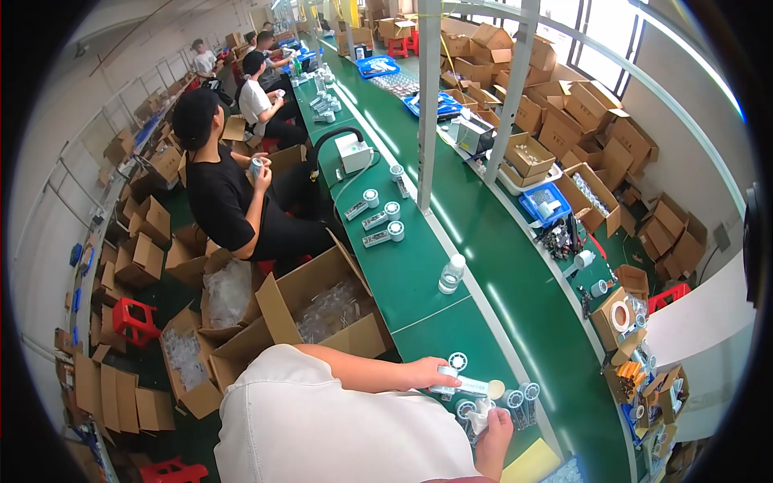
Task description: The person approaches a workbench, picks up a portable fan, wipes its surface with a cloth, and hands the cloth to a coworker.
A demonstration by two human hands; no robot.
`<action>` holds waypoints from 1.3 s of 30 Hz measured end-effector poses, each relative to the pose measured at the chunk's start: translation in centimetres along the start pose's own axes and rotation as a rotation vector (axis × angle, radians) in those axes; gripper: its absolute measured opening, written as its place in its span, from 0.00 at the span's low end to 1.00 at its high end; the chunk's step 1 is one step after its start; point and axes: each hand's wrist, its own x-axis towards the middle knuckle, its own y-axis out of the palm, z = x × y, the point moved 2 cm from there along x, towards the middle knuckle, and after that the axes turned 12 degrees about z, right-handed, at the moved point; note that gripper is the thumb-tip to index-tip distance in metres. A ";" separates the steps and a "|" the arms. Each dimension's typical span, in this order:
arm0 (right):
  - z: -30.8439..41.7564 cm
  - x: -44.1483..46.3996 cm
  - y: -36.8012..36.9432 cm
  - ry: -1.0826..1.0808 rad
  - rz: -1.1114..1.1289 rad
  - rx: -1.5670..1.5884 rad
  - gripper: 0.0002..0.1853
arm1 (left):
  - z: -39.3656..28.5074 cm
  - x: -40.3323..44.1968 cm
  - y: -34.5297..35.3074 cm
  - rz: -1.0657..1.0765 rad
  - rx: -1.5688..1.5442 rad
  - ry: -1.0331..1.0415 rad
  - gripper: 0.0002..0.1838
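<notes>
My left hand is closed around a pale blue-and-white handheld fan, which has printed letters along its side and a tan round end. A crumpled white cloth is pinched in the fingers of my right hand, just below the fan. Just beyond my left fingers shows a round fan head. Several more handheld fans with round grilles stand or lie close together by my right hand, partly covered by it and the cloth. They rest on the green worktable.
A clear bottle stands farther up the table, beyond which lie several fans and a white machine. Open cartons flank the table at left. A co-worker in black sits there. Yellow paper lies near my right hand.
</notes>
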 end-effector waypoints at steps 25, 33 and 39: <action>1.7 1.6 2.9 -0.108 0.074 -0.357 0.05 | -1.3 0.4 0.8 0.031 0.268 0.031 0.34; 2.7 1.4 5.3 -0.186 0.070 -0.766 0.07 | -1.3 0.9 1.3 0.073 0.329 0.077 0.34; 3.0 1.5 5.7 -0.242 0.093 -0.945 0.08 | -1.5 0.9 1.5 0.079 0.349 0.103 0.33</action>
